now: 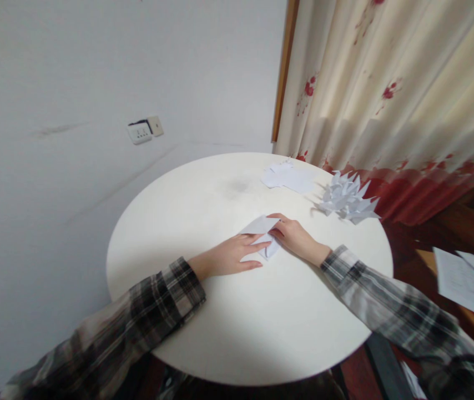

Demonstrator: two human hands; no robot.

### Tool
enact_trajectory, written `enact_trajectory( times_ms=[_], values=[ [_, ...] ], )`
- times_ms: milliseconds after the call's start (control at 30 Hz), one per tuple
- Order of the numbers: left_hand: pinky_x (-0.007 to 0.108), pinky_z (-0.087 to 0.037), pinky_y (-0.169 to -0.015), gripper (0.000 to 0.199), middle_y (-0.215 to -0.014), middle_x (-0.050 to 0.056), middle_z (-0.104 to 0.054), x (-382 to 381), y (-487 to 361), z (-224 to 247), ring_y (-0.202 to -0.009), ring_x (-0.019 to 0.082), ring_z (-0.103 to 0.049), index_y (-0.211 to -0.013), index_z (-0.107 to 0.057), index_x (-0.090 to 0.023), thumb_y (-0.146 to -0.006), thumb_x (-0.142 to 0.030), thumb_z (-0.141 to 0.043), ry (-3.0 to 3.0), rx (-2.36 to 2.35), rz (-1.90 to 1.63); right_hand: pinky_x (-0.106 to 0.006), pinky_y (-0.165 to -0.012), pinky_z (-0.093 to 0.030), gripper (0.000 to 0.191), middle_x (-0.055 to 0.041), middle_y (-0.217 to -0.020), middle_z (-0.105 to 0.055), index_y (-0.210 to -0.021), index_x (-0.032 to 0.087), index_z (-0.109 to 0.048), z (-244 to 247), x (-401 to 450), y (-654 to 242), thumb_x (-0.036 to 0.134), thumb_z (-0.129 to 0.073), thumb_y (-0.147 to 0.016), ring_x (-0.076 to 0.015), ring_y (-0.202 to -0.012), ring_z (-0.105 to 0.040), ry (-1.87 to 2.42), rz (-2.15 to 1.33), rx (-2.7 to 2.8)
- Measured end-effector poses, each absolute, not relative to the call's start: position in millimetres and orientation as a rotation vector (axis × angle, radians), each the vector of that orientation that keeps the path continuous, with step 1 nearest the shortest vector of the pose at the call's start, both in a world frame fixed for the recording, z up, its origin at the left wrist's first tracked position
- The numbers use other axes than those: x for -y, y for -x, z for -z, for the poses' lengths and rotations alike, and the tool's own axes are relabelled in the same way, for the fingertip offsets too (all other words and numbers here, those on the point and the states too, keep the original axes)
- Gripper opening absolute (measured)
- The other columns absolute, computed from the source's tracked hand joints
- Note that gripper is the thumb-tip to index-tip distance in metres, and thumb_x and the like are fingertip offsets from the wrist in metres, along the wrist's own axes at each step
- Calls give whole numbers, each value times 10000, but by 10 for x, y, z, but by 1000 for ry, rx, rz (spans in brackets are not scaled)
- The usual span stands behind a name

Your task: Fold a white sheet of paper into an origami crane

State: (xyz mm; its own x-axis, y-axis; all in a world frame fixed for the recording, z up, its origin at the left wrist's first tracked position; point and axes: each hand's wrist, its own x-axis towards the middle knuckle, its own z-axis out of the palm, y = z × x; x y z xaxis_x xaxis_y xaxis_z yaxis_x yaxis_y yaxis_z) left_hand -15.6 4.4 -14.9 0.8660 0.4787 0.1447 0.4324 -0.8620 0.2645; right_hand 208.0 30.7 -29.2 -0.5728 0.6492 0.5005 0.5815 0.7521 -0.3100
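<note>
Head view, left hand: the person's left hand (237, 256) comes in from the left, palm down, fingers spread; some lie on the paper, one runs in beneath its flap, the lowest rests just beside it.
Head view, right hand: the person's right hand (297, 238) is at the paper's right edge, fingers bent around the flap's right tip; can't tell if they pinch it.
Workpiece: small white folded paper sheet (260, 225) with pointed flap, between the two hands, touched by fingers of both; lower folded part sticks out right of the left fingertips.
Table: round white smooth-topped table (220, 333), under both hands and the paper.
Mark: faint grey smudge (237, 186) on the tabletop, beyond the left fingers.
Flat stock: loose overlapping flat white paper pieces (297, 179), beyond the right fingers, well apart from them.
Folded pile: cluster of white spiky folded-paper shapes (343, 195), beyond and right of the right fingers, near the table edge.
Sleeves: black, grey and white plaid fabric sleeves (137, 311), one behind each hand's fingers.
Wall: pale plain wall (74, 61) with white rectangular socket plate (139, 133), far beyond and left of the fingers.
Curtain: cream pleated cloth curtain with red flowers (345, 100), beyond and right of the fingers.
Side papers: white printed sheets (462, 283), well right of the right fingers, off the table.
</note>
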Motion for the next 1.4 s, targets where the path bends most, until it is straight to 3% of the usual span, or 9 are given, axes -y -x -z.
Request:
enact_trajectory(
  times_ms=[367, 667, 1000, 1267, 1400],
  values=[
    [394, -235, -1085, 488, -1451, 108, -274, -48, 152, 155, -1327, 256, -280, -1330, -414, -194, -906, -434, -401, -2833, -664, -320, -321, -812, -517, 159, -107, -1173, -559, -975, 168, -587, 307, -296, -2066, 155, -470, -869, -180, -981, -608, 929, -84, 2366],
    [368, -268, -1079, 483, -1432, 100, -322, -57, 162, 142, -1298, 233, -341, -1291, -467, -198, -872, -437, -475, -2791, -682, -326, -309, -771, -526, 186, -106, -1164, -556, -977, 160, -580, 315, -310, -2075, 92, -481, -834, -164, -905, -624, 907, -115, 2347],
    [394, -256, -1087, 449, -1470, 74, -233, -13, 161, 122, -1314, 252, -309, -1299, -461, -233, -883, -398, -467, -2763, -629, -354, -337, -802, -520, 183, -119, -1180, -547, -970, 156, -584, 318, -311, -2074, 93, -481, -832, -180, -953, -614, 899, -128, 2359],
    [374, -249, -1085, 468, -1391, 76, -401, 2, 142, 160, -1297, 197, -344, -1322, -414, -208, -893, -394, -443, -2810, -561, -388, -327, -797, -519, 164, -121, -1184, -544, -877, 149, -598, 287, -290, -2073, 66, -469, -816, -182, -960, -614, 927, -140, 2375],
    [383, -244, -1082, 507, -1408, 76, -375, 34, 127, 145, -1302, 208, -335, -1352, -366, -215, -888, -405, -447, -2797, -594, -355, -329, -810, -513, 166, -120, -1178, -548, -879, 150, -596, 271, -280, -2063, 64, -470, -814, -182, -974, -608, 922, -153, 2374]
  ],
)
